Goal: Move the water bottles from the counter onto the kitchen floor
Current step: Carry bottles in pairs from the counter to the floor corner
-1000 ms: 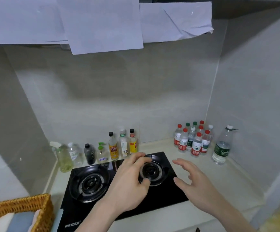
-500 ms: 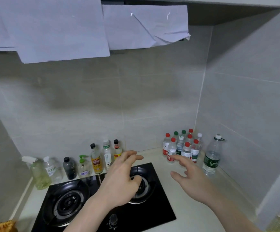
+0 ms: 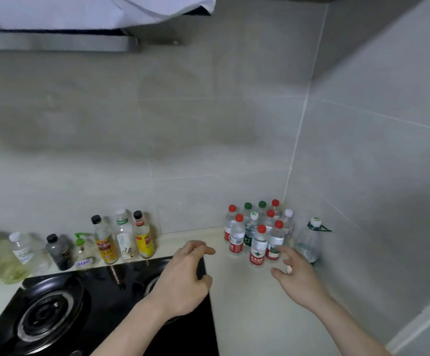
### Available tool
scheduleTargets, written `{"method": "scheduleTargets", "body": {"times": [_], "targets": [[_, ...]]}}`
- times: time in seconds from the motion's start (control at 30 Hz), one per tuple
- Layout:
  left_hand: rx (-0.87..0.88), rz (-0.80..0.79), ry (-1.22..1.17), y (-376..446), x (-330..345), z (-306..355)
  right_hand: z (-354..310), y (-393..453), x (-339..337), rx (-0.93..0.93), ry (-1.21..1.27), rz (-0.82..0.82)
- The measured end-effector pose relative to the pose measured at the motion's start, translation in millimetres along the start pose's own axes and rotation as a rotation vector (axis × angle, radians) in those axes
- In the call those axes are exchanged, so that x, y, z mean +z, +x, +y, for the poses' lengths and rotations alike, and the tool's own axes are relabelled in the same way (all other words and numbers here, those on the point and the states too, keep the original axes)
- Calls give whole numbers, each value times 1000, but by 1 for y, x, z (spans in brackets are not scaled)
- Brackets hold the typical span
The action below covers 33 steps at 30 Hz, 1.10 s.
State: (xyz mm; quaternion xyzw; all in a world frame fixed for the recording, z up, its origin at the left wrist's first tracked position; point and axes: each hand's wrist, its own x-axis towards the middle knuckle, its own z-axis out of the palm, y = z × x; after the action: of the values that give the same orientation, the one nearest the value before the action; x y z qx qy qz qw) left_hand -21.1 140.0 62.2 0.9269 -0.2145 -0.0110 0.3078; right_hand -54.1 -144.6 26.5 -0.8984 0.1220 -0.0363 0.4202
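I am viewing the surface [image 3: 247,304] from above. The water bottles [image 3: 256,231] are standing upright in a tight cluster at the right-centre of the frame, in the corner where the two tiled walls are meeting. A larger bottle [image 3: 308,240] is standing just beside the cluster, to its right. My right hand [image 3: 297,278] is hovering near the front bottles, fingers [image 3: 284,251] spread apart and holding nothing. My left hand [image 3: 183,276] is hovering over the right edge of the stove [image 3: 80,304], fingers loosely curled apart, empty. Condiment bottles [image 3: 124,236] are lining the wall at centre left.
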Motion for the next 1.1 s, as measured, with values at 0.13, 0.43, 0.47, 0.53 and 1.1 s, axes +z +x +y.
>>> {"method": "scheduleTargets", "body": {"times": [0.13,0.43,0.47,0.53,1.1], "targets": [[-56,-62,-50,42,31,10,27,49,-29,34,-43,118],[-166,-288,13,164,101,33,77,126,-69,190,-240,178],[-177,-309,24,176,107,36,82,131,-69,194,-282,144],[-197,-345,68,201,121,38,87,139,-70,203,-321,123],[-120,-363,359,282,228,34,111,157,-65,18,-384,34]]}}
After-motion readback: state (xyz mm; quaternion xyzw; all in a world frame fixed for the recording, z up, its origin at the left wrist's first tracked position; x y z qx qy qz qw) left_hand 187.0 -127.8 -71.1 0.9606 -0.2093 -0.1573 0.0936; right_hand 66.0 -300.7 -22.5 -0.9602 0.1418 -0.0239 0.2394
